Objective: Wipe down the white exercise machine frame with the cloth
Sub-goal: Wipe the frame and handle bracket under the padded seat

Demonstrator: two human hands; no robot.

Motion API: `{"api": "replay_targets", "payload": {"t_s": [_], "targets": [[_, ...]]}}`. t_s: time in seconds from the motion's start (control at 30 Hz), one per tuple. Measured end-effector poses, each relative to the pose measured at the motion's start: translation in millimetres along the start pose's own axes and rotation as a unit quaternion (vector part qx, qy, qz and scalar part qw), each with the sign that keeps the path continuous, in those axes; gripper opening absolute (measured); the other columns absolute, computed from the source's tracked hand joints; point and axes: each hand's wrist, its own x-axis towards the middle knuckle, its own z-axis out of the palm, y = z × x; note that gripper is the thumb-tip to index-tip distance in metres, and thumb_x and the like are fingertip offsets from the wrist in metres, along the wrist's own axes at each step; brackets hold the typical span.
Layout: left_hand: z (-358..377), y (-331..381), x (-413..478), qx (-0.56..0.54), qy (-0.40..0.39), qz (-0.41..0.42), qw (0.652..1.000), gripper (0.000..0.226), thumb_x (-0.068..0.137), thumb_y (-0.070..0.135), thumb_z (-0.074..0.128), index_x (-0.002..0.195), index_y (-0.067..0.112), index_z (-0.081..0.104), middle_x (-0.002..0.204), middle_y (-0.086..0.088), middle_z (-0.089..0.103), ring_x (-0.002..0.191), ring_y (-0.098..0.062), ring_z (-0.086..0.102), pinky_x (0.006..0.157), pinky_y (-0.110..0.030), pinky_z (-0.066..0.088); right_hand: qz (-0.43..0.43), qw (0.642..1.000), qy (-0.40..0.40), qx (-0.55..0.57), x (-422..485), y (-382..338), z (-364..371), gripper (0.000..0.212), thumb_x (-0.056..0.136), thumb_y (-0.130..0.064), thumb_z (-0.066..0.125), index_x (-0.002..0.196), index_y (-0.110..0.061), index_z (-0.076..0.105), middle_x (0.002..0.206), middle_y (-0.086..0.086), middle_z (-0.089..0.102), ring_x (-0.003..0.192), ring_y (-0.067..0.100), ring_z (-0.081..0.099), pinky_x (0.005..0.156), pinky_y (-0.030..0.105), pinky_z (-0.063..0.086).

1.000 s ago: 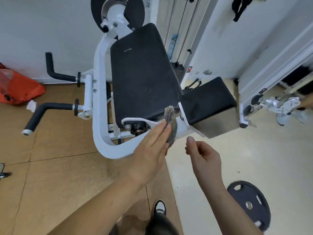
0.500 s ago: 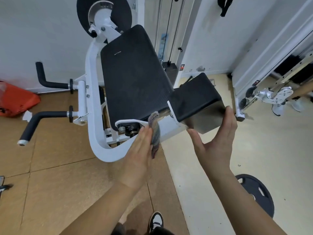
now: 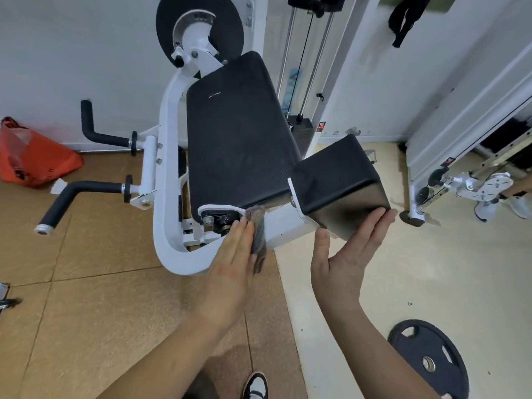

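Left hand [image 3: 233,263], centre frame: fingers straight and together, flat, pressing the cloth [image 3: 258,236] against the frame [image 3: 283,226]. No curl round the cloth; it is pinned under the palm side of the fingers.

Cloth: grey, bunched, standing on edge where the white cross beam meets the bracket under the back pad [image 3: 236,139]. Its lower end hangs just past the beam's bottom edge.

Right hand [image 3: 344,254], right of centre: spread wide, palm toward the machine, fingers straight. Fingertips lie on the glossy front face of the seat pad [image 3: 331,174]; thumb points up toward the pad's lower corner, contact there cannot be told. It holds nothing.

Frame: white tube curving from the disc [image 3: 230,21] at top centre down the left of the back pad and round to the beam under the hands. Two black foam handles [image 3: 95,185] stick out to the left.

Floor [image 3: 86,312]: tan tiles on the left, paler strip on the right. Red bag [image 3: 34,156] at the left edge against the wall. Black plate [image 3: 426,361] lies flat at lower right. One shoe [image 3: 256,384] at the bottom edge.
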Motion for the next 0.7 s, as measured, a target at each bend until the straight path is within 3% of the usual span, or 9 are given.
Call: {"api": "replay_targets", "payload": {"t_s": [0.1,0.17,0.27,0.33,0.43,0.5,0.6,0.7], "targets": [[-3.0,11.1,17.8,-0.021,-0.013,0.014,1.0,0.063,0.109,0.022,0.038,0.164,0.029,0.008,0.171,0.014,0.005,0.156,-0.001,0.001,0.127,-0.039,0.021,0.004,0.999,0.037,-0.002,1.7,3.3,10.1,0.084,0.103,-0.041,0.048,0.164,-0.022,-0.006,0.171,0.015,-0.013,0.161,0.026,-0.007,0.13,0.041,0.011],[1.5,42.0,36.8,-0.046,0.015,0.054,0.997,0.063,0.107,0.013,0.044,0.164,0.025,0.019,0.171,0.009,0.015,0.157,-0.005,0.008,0.126,-0.039,0.025,0.008,0.999,0.044,-0.008,0.8,5.4,12.8,0.083,0.103,-0.043,0.048,0.164,-0.02,-0.004,0.171,0.019,-0.009,0.161,0.023,-0.006,0.129,0.032,0.009],[10.4,64.2,47.4,-0.08,0.047,0.068,0.993,0.056,0.107,0.021,0.039,0.162,0.02,0.027,0.168,0.003,0.027,0.156,-0.01,0.017,0.125,-0.038,0.027,0.003,0.999,0.051,-0.015,-0.9,6.4,13.2,0.084,0.103,-0.044,0.048,0.164,-0.016,-0.002,0.171,0.019,-0.007,0.16,0.016,-0.006,0.127,0.023,0.007],[11.0,46.8,32.8,-0.038,0.032,0.072,0.996,0.058,0.108,0.023,0.039,0.163,0.018,0.022,0.169,0.001,0.023,0.157,-0.011,0.014,0.126,-0.041,0.026,-0.001,0.998,0.054,-0.021,-1.4,7.6,14.5,0.084,0.104,-0.045,0.047,0.163,-0.013,-0.002,0.17,0.022,-0.007,0.16,0.016,-0.007,0.128,0.024,0.007],[6.7,-3.1,3.2,0.021,0.002,-0.005,1.0,0.065,0.108,0.032,0.034,0.163,0.028,-0.001,0.171,0.007,0.006,0.157,-0.005,0.001,0.127,-0.042,0.023,-0.005,0.998,0.054,-0.018,-0.8,8.7,18.1,0.082,0.105,-0.048,0.044,0.163,-0.014,-0.003,0.17,0.023,-0.009,0.161,0.025,-0.006,0.13,0.035,0.009],[5.7,-19.2,-4.5,0.045,0.007,-0.025,0.999,0.063,0.108,0.033,0.029,0.162,0.026,-0.003,0.17,0.009,0.004,0.157,-0.005,-0.001,0.126,-0.043,0.024,0.005,0.999,0.049,-0.01,-1.6,7.8,19.2,0.082,0.105,-0.045,0.044,0.163,-0.014,-0.004,0.17,0.02,-0.011,0.16,0.025,-0.006,0.13,0.035,0.008],[10.0,3.5,9.2,0.018,0.024,-0.003,1.0,0.064,0.108,0.019,0.042,0.163,0.02,0.009,0.171,0.003,0.011,0.158,-0.009,0.003,0.127,-0.042,0.023,0.007,0.999,0.051,-0.009,-2.0,7.4,19.5,0.083,0.105,-0.043,0.045,0.163,-0.011,-0.004,0.17,0.02,-0.01,0.16,0.027,-0.005,0.129,0.033,0.007],[12.7,43.4,33.4,-0.029,0.039,0.06,0.997,0.057,0.107,0.022,0.042,0.161,0.014,0.027,0.169,-0.001,0.024,0.158,-0.014,0.014,0.127,-0.04,0.024,0.003,0.999,0.049,-0.01,-2.4,8.2,18.9,0.084,0.105,-0.043,0.045,0.163,-0.006,-0.003,0.17,0.023,-0.009,0.16,0.03,-0.004,0.13,0.038,0.009]]}}
